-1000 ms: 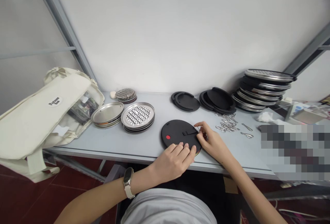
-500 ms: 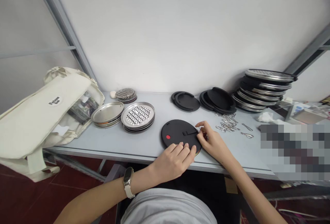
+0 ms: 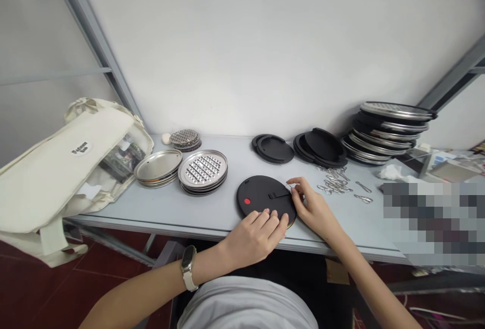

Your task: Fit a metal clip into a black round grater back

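Observation:
A round black plastic disc (image 3: pixel 261 192) with a red dot and a narrow slot lies flat near the table's front edge. My left hand (image 3: pixel 253 235) grips its near side, fingers bent over the top. At the disc's right edge, by the end of the slot, my right hand (image 3: pixel 306 202) pinches a thin metal wire clip (image 3: pixel 289 186); most of the clip is hidden by the fingers. Similar wire clips (image 3: pixel 335 182) lie in a loose heap to the right of the disc.
Left of the disc stand stacked metal grater discs (image 3: pixel 204 167), plain metal discs (image 3: pixel 159 165) and smaller grater plates (image 3: pixel 185 138). Black discs (image 3: pixel 273 148) and black rimmed holders (image 3: pixel 322 147) lie behind. A tall stack (image 3: pixel 390 132) stands at right, a cream bag (image 3: pixel 68 167) at left.
The fingertips of my right hand have shifted slightly at the disc's edge, with the thumb drawn back a little. My left hand and the disc stay where they were.

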